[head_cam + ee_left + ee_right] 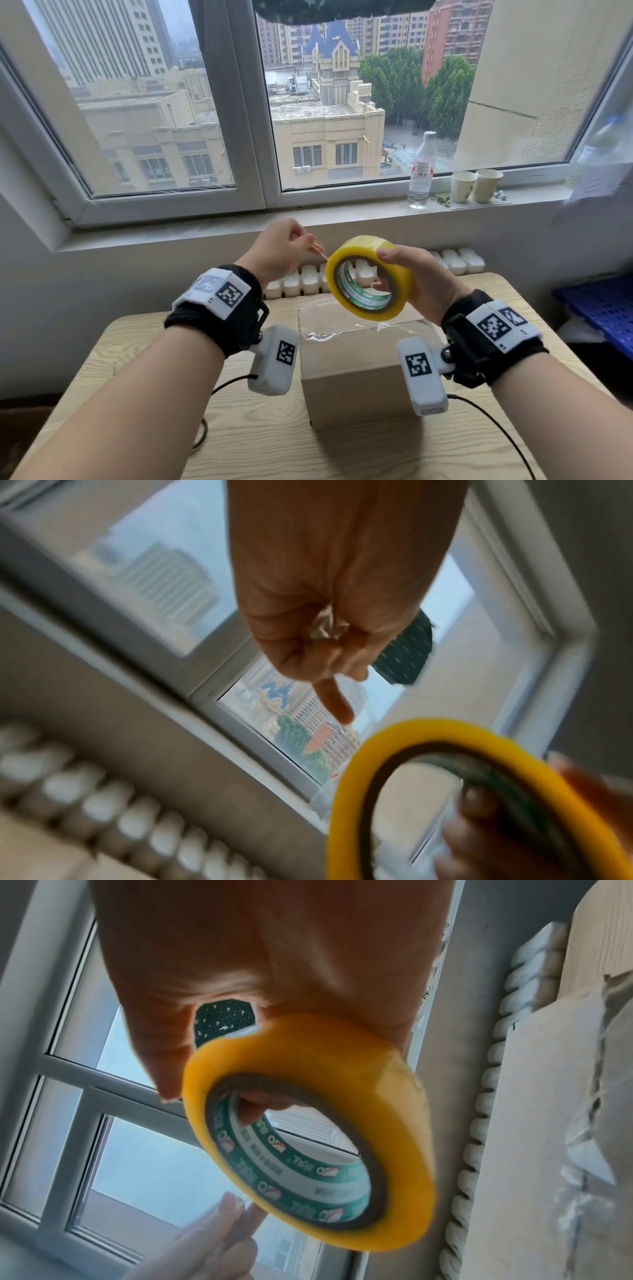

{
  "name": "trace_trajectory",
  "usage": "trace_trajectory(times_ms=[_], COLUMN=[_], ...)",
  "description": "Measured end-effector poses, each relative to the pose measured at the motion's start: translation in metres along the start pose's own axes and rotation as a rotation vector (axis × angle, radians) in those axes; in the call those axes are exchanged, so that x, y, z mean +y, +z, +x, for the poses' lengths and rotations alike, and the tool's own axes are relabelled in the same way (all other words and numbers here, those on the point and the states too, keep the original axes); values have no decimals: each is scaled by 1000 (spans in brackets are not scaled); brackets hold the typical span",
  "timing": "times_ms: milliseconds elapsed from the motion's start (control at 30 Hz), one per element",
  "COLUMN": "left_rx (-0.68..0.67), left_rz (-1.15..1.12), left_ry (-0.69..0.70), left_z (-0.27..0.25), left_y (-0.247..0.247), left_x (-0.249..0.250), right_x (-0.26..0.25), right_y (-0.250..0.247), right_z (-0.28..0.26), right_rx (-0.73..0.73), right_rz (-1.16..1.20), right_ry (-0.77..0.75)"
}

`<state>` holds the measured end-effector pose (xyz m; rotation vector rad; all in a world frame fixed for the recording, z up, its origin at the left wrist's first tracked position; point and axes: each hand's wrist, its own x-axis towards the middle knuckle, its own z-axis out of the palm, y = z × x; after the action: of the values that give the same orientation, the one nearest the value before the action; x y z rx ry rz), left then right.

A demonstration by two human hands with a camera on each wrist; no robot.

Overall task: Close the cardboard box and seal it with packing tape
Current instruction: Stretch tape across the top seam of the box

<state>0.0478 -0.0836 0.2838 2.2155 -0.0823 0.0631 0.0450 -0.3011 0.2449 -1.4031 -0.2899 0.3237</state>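
A closed cardboard box (356,377) stands on the wooden table (137,394), with clear tape (342,334) stuck across its top. Above the box my right hand (421,284) grips a yellow packing tape roll (363,250), thumb on the outer rim and fingers through the core. In the right wrist view the tape roll (308,1137) shows a green printed core. My left hand (284,250) is just left of the roll and pinches the tape's free end (318,251) at the rim. A crumpled bit of tape (325,627) shows in that hand's curled fingers.
A water bottle (421,171) and two paper cups (476,186) stand on the windowsill at the back right. A white radiator (455,262) runs behind the table. A blue crate (603,308) sits to the right. A black cable (496,428) trails over the table.
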Motion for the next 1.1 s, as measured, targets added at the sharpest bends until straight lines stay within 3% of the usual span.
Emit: trace_trajectory(times_ms=[67,133,367,600,867,1100], left_rx=[-36,-39,-110,-229,-109,-194], left_rz=[-328,-465,-315,-256,48,138], left_ry=[-88,-95,46,116,290,253], left_z=[-2,-2,0,-11,-12,-14], left_y=[-3,-4,5,-8,-1,5], left_x=[1,4,6,5,12,15], right_x=[-2,-2,0,2,4,6], right_y=[0,2,9,-2,-2,-4], right_z=[1,2,6,8,13,15], right_rx=[26,86,153,274,442,494], right_rz=[15,17,115,390,538,526], right_ry=[-16,-31,-33,132,229,277])
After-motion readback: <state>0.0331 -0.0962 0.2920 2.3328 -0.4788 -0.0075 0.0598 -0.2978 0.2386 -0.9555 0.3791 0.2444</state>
